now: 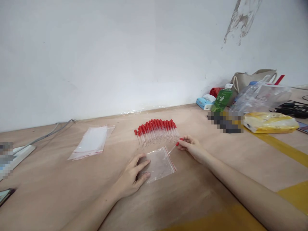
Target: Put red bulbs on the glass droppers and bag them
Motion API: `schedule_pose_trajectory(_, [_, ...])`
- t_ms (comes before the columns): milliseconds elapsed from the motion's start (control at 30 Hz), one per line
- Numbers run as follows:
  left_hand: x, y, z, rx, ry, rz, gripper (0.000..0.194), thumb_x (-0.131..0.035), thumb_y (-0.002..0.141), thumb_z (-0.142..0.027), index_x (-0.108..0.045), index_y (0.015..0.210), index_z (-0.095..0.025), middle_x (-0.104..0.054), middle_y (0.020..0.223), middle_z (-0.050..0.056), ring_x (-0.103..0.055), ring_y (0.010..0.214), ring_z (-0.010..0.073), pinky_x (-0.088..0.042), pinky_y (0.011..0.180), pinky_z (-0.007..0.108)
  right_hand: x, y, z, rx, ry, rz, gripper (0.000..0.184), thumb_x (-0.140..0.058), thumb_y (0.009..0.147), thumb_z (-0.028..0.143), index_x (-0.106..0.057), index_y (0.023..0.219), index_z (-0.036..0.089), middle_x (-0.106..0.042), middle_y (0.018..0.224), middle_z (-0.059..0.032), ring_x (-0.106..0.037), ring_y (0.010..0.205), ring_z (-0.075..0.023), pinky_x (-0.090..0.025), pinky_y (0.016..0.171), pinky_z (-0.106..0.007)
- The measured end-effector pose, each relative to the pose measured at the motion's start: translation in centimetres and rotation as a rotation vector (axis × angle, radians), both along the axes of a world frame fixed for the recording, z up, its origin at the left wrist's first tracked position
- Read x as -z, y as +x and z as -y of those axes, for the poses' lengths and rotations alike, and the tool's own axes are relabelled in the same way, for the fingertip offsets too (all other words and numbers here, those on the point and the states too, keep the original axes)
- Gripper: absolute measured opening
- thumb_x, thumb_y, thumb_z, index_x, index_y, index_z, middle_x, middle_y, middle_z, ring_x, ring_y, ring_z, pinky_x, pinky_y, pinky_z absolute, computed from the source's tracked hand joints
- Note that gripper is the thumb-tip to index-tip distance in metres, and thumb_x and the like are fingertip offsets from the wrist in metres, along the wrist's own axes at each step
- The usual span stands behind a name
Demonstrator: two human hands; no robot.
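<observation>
My right hand (pixel 190 146) pinches a dropper by its red rubber bulb (pixel 179 141). Its thin clear tube slants down to the left, with the tip at the red-lined edge of a clear zip bag (pixel 160 165). That bag lies flat on the table. My left hand (pixel 134 173) rests at the bag's left side, fingers apart and fingertips touching it. Just beyond the bag, several more droppers (pixel 156 126) lie side by side in a curved row, red bulbs toward the wall and clear tubes toward me.
A stack of zip bags (pixel 92 142) lies to the left, near a grey cable (pixel 53 131). At the right stand a green bottle (pixel 221 100), a blue tissue pack (pixel 204 103), a yellow pack (pixel 270 123) and a clear plastic bag (pixel 262 96). A white wall (pixel 108 57) closes off the back.
</observation>
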State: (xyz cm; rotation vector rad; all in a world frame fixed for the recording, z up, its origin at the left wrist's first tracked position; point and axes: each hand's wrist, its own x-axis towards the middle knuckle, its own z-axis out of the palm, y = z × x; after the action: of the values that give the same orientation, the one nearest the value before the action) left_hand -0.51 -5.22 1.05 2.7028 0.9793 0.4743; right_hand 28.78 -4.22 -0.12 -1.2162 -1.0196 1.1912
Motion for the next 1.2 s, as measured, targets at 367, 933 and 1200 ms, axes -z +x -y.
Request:
schedule_pose_trajectory(367, [-0.8, 1.2, -0.4, 0.103, 0.007, -0.118, 0.054, -0.044, 0.084, -0.041, -0.028, 0.134, -0.027, -0.033, 0.138, 0.005, -0.031, 0.126, 0.0228, -0.027, 0.103, 0.046, -1.3, 0.5, 1.5, -0.407, 0.192, 0.524, 0.025, -0.068, 0.062, 0.037, -0.053, 0.07, 0.017, -0.041, 0.053, 0.0065, -0.033, 0.047, -0.0058, -0.024, 0.044, -0.019])
schedule_pose_trajectory(933, [-0.4, 2.1, -0.6, 0.159, 0.047, -0.105, 0.052, -0.043, 0.086, -0.037, -0.025, 0.134, -0.029, -0.031, 0.139, 0.004, -0.03, 0.126, 0.0227, -0.026, 0.103, 0.046, -0.6, -1.2, 1.3, -0.332, 0.265, 0.626, 0.019, -0.065, 0.066, 0.037, -0.066, 0.066, 0.018, -0.052, 0.07, -0.0014, -0.048, 0.065, -0.0114, -0.038, 0.057, -0.024])
schedule_pose_trajectory(1200, [-0.6, 2.3, -0.5, 0.168, 0.047, -0.126, 0.053, -0.041, 0.087, -0.037, -0.021, 0.136, -0.029, -0.029, 0.14, 0.004, -0.029, 0.127, 0.0226, -0.024, 0.104, 0.047, -1.2, -2.8, 2.3, -0.456, -0.217, 0.012, 0.036, -0.072, 0.054, 0.043, -0.051, 0.071, 0.018, -0.054, 0.057, 0.0051, -0.051, 0.048, -0.0076, -0.044, 0.05, -0.024])
